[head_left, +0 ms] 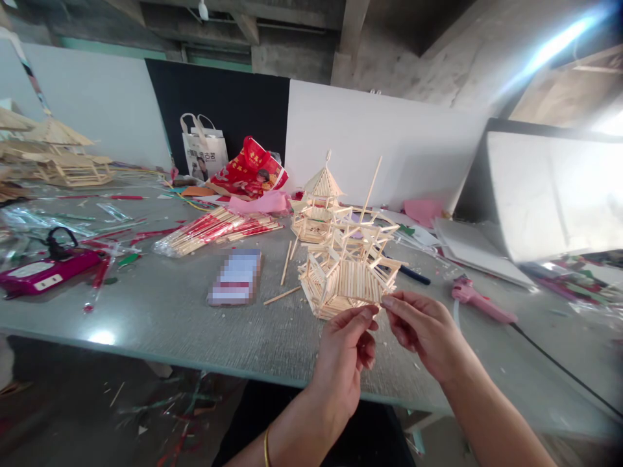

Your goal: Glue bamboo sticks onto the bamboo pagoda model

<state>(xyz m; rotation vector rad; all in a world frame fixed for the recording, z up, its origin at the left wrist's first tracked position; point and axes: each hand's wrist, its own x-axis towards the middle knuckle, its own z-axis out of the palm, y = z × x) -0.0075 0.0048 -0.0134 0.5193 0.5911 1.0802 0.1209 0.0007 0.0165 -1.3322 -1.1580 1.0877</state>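
A pavilion-like model of thin wooden sticks [318,292] stands on the table in front of me, with an open frame on top and a slatted panel [357,280] on its near side. My left hand [345,340] is closed, thumb and forefinger pinched just below the panel's lower edge. Close beside it, my right hand [426,324] pinches at the panel's near right corner. Whatever lies between the fingertips of either hand is too small or hidden to make out. A taller pointed-roof stick model [324,185] stands behind.
A pink glue gun [481,301] with a cable lies to the right. Left of the model are loose sticks, a phone [235,277], bagged sticks [214,230] and a magenta power strip [51,269]. Bags and a red package [253,170] stand behind; a white panel [549,194] rises at right.
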